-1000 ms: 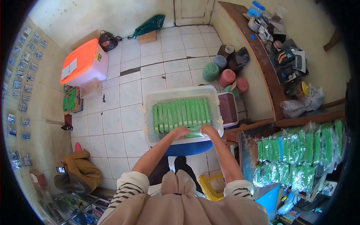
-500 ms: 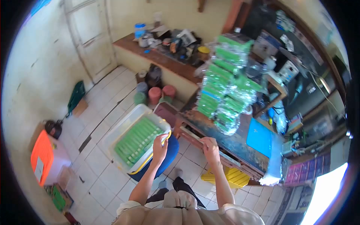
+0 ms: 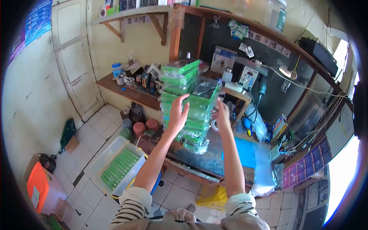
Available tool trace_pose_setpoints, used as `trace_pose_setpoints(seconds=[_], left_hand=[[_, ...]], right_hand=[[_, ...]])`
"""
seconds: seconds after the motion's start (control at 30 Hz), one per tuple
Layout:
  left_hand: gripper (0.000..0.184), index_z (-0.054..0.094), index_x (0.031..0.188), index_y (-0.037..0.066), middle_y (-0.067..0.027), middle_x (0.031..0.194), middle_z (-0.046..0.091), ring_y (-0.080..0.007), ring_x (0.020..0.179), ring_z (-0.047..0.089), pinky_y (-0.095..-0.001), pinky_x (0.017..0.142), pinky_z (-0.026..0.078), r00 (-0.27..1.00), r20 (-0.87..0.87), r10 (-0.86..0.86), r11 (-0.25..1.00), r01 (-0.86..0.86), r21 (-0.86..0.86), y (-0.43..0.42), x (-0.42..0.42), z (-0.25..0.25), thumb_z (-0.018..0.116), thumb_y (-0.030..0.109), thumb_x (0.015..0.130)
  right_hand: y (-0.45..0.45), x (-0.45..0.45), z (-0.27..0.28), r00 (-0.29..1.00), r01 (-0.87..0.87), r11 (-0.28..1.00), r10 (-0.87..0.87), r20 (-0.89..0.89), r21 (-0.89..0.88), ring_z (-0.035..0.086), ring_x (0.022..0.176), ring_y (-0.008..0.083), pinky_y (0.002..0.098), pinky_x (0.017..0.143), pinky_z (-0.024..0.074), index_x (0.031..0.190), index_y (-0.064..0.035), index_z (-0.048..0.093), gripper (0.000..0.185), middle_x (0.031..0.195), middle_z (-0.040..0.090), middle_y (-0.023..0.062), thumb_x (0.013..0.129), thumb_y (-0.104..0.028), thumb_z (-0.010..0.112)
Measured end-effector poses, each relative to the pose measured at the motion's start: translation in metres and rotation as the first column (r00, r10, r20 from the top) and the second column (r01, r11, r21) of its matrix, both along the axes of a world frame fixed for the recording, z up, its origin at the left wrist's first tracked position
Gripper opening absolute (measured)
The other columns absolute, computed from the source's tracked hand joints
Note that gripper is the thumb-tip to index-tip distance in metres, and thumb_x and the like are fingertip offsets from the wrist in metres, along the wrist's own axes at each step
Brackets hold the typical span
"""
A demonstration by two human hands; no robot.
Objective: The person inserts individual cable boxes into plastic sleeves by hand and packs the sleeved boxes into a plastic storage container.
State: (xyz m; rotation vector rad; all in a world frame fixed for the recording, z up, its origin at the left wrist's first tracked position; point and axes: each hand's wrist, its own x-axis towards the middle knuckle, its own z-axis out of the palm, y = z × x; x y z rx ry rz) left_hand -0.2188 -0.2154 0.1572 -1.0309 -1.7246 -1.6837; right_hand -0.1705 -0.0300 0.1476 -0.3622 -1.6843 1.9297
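Note:
A tall stack of green packs in clear plastic wrap (image 3: 199, 100) stands on the worn workbench (image 3: 209, 160). My left hand (image 3: 178, 114) is in front of the stack, fingers stretched and thumb apart, holding nothing. To the right of the stack is my right hand (image 3: 221, 114), its fingers loosely bent and apart, slightly blurred. Whether either hand touches the wrap I cannot tell. Lower left, a translucent plastic bin (image 3: 100, 158) holds a row of similar green packs (image 3: 119, 167).
A blue mat (image 3: 244, 152) and clear plastic sleeves (image 3: 264, 168) lie on the bench's right part. Behind stand a device with knobs (image 3: 248, 78) and a white-capped bottle (image 3: 227, 74). A yellow stool (image 3: 212, 197) is below the bench; an orange-lidded box (image 3: 38, 184) is far left.
Both hands have risen from the bin's rim and the bench's front edge to the wrapped stack. The left hand has let go of the bin's rim. My view has tilted up.

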Motion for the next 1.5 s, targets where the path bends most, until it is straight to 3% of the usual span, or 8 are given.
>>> trace_pose_setpoints(seconds=[0.23, 0.43, 0.63, 1.0, 1.17, 1.2, 1.4, 1.5], left_hand=[[0.04, 0.046, 0.115, 0.006, -0.0139, 0.116, 0.049, -0.032, 0.109, 0.043, -0.0386, 0.093, 0.032, 0.939, -0.122, 0.322, 0.917, -0.341, -0.208, 0.035, 0.004, -0.013, 0.058, 0.013, 0.078], [0.033, 0.051, 0.108, 0.007, -0.0078, 0.108, 0.054, -0.0274, 0.099, 0.047, -0.0366, 0.087, 0.034, 0.893, -0.064, 0.445, 0.849, -0.443, -0.287, 0.038, 0.028, -0.006, 0.06, 0.012, 0.077], [0.029, 0.052, 0.107, 0.011, -0.0049, 0.106, 0.053, -0.0238, 0.102, 0.044, -0.0388, 0.088, 0.028, 0.949, 0.012, 0.316, 0.932, -0.308, -0.193, 0.052, 0.037, -0.015, 0.058, 0.016, 0.079], [0.067, 0.033, 0.125, 0.008, -0.0178, 0.132, 0.024, -0.0344, 0.123, 0.027, -0.044, 0.1, 0.027, 0.98, -0.165, -0.11, 0.992, 0.12, 0.049, 0.079, 0.076, -0.001, 0.068, 0.005, 0.067], [0.015, 0.057, 0.078, 0.004, -0.006, 0.08, 0.06, -0.0189, 0.079, 0.056, -0.0311, 0.072, 0.044, 0.991, 0.042, -0.125, 0.992, 0.125, 0.006, 0.109, 0.09, -0.04, 0.068, 0.003, 0.068], [0.015, 0.056, 0.083, 0.005, -0.0054, 0.073, 0.059, -0.0151, 0.068, 0.057, -0.0266, 0.062, 0.045, 0.903, 0.322, -0.284, 0.959, 0.266, 0.1, 0.111, 0.1, -0.043, 0.067, 0.004, 0.071], [0.016, 0.055, 0.085, 0.001, -0.0057, 0.072, 0.06, -0.0076, 0.052, 0.053, -0.0214, 0.05, 0.04, 0.608, 0.651, -0.454, 0.891, 0.321, 0.321, 0.138, 0.112, -0.092, 0.064, 0.013, 0.079], [0.018, 0.056, 0.086, 0.002, -0.0002, 0.068, 0.056, -0.005, 0.052, 0.048, -0.0182, 0.048, 0.038, 0.535, 0.746, -0.397, 0.916, 0.276, 0.29, 0.146, 0.122, -0.115, 0.064, 0.018, 0.079]], right_hand=[[-0.011, -0.043, -0.002, 0.989, 0.027, 0.986, -0.05, 0.14, 0.164, 0.053, 0.091, 0.0263, 0.0323, 0.084, 0.0371, 0.105, 0.0061, 0.049, 0.062, 0.097, 0.056, 0.0173, 0.072, -0.044, 0.063], [-0.01, -0.022, -0.003, 0.998, 0.064, 0.996, -0.064, -0.009, 0.069, 0.052, 0.09, 0.0232, 0.0322, 0.083, 0.0369, 0.103, 0.0009, 0.051, 0.041, 0.095, 0.057, 0.0143, 0.078, -0.031, 0.057], [0.0, 0.021, 0.014, 0.986, -0.006, 0.998, 0.015, -0.168, 0.055, 0.047, 0.069, 0.0085, 0.0249, 0.06, 0.0403, 0.096, -0.005, 0.053, 0.019, 0.08, 0.051, -0.0007, 0.084, -0.019, 0.052], [0.022, 0.15, -0.029, 0.985, 0.139, 0.988, -0.131, -0.113, 0.064, 0.051, 0.077, 0.0079, 0.0226, 0.066, 0.0428, 0.112, -0.003, 0.051, 0.034, 0.09, 0.055, 0.0007, 0.083, -0.019, 0.056], [0.033, 0.211, -0.057, 0.962, 0.273, 0.958, -0.27, -0.044, 0.083, 0.051, 0.077, 0.0075, 0.0215, 0.066, 0.0419, 0.11, -0.001, 0.053, 0.033, 0.088, 0.057, 0.0024, 0.079, -0.012, 0.06], [0.041, 0.22, -0.063, 0.949, 0.315, 0.943, -0.311, -0.047, 0.109, 0.051, 0.077, 0.0075, 0.021, 0.067, 0.0414, 0.109, -0.0011, 0.053, 0.032, 0.088, 0.057, 0.0024, 0.08, -0.012, 0.06], [0.099, 0.261, -0.102, 0.851, 0.506, 0.861, -0.508, -0.135, -0.048, 0.048, 0.083, 0.0095, 0.0236, 0.075, 0.0384, 0.11, -0.0039, 0.047, 0.026, 0.093, 0.052, 0.0026, 0.086, -0.011, 0.053], [0.131, 0.274, -0.11, 0.702, 0.707, 0.649, -0.693, -0.165, 0.281, 0.048, 0.088, 0.0139, 0.0265, 0.08, 0.0375, 0.108, -0.0023, 0.047, 0.022, 0.095, 0.053, 0.0064, 0.089, -0.014, 0.047]])
